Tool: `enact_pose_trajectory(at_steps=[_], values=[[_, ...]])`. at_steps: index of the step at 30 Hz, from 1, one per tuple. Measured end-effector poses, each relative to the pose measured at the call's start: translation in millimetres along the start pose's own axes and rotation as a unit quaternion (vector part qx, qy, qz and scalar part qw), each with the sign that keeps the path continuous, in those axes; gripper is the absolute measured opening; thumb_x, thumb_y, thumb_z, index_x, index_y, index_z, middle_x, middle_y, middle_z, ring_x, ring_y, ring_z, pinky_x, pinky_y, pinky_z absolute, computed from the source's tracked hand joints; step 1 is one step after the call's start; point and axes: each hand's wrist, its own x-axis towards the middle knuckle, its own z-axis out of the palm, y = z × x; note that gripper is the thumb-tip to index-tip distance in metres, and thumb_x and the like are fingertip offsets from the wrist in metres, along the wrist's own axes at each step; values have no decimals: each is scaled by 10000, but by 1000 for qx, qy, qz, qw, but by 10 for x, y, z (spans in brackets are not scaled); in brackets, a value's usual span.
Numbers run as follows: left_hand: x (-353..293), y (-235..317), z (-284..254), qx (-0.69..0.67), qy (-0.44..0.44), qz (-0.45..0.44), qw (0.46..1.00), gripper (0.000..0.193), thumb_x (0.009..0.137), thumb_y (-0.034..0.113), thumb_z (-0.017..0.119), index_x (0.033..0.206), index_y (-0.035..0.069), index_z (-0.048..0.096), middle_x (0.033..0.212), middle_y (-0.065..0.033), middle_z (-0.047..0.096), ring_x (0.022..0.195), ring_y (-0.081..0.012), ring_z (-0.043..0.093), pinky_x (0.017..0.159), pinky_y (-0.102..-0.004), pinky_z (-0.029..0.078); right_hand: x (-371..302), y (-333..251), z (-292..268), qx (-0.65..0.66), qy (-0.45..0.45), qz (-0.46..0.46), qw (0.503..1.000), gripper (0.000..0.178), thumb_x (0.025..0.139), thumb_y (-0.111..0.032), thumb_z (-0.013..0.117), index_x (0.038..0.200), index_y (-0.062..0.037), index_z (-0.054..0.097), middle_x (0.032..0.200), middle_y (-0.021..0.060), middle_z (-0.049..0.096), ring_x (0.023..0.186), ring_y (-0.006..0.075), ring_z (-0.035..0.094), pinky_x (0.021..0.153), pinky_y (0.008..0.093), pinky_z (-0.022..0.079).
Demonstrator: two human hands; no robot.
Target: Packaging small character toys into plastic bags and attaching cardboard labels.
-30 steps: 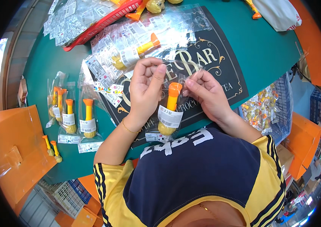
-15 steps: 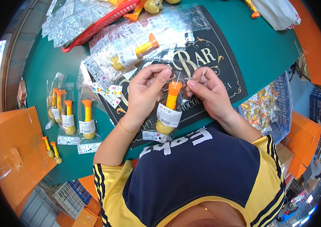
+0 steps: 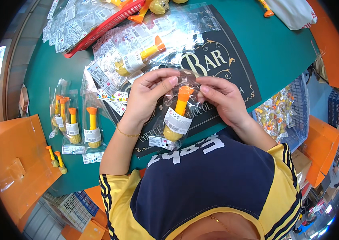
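Between my hands, over a black printed mat [image 3: 237,60], lies a clear plastic bag [image 3: 162,141] with a yellow and orange toy [image 3: 181,105] inside. The toy has a long neck, an orange end and a round yellowish ball, with a white paper label [image 3: 177,121] wrapped round it. My left hand [image 3: 153,90] pinches the bag's far left edge between thumb and fingers. At the far right edge, my right hand [image 3: 222,96] pinches the same film. Beyond my left hand, a similar labelled toy [image 3: 145,53] rests on a heap of flat clear bags [image 3: 115,44].
Several bagged toys [image 3: 93,124] stand in a row at the left on the green table [image 3: 285,52]. Two small unbagged toys [image 3: 60,162] lie beside an orange sheet [image 3: 13,160]. A red basket [image 3: 109,28] is at the far left, a blue crate [image 3: 297,108] of bagged toys at the right.
My hands have shifted slightly and now stretch the top of the bag sideways above the toy. The thin strands seen between my fingers earlier no longer show.
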Motion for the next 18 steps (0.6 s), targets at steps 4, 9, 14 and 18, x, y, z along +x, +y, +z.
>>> enact_pose_trajectory(at_steps=[4, 9, 14, 18], values=[[18, -80, -67, -92, -38, 3, 995, 91, 911, 51, 611, 990, 14, 635, 884, -27, 607, 730, -73, 531, 662, -221, 461, 0, 12, -47, 15, -25, -9, 1000, 207, 940, -25, 529, 1111, 31, 630, 899, 71, 617, 827, 151, 613, 773, 268, 498], [42, -99, -31, -225, -97, -20, 969, 71, 953, 45, 516, 886, 65, 526, 816, -14, 505, 701, -102, 463, 672, -248, 430, 7, 17, -80, 16, -59, -29, 998, 172, 935, 2, 499, 997, 26, 659, 914, 82, 583, 838, 172, 609, 771, 274, 491], [47, -111, -23, -271, -116, -31, 955, 104, 948, 26, 489, 868, 91, 471, 795, -2, 451, 718, -109, 437, 696, -253, 407, 40, 37, -130, 7, -98, -56, 994, 149, 937, -1, 498, 893, 4, 640, 887, 75, 557, 820, 159, 582, 761, 262, 472], [56, -120, -51, -263, -124, -30, 956, 105, 944, 21, 488, 869, 92, 468, 811, 0, 449, 740, -108, 436, 705, -255, 406, 83, 7, -204, -26, -137, -61, 988, 152, 936, 15, 482, 913, 5, 632, 912, 76, 546, 814, 147, 558, 763, 257, 448]])
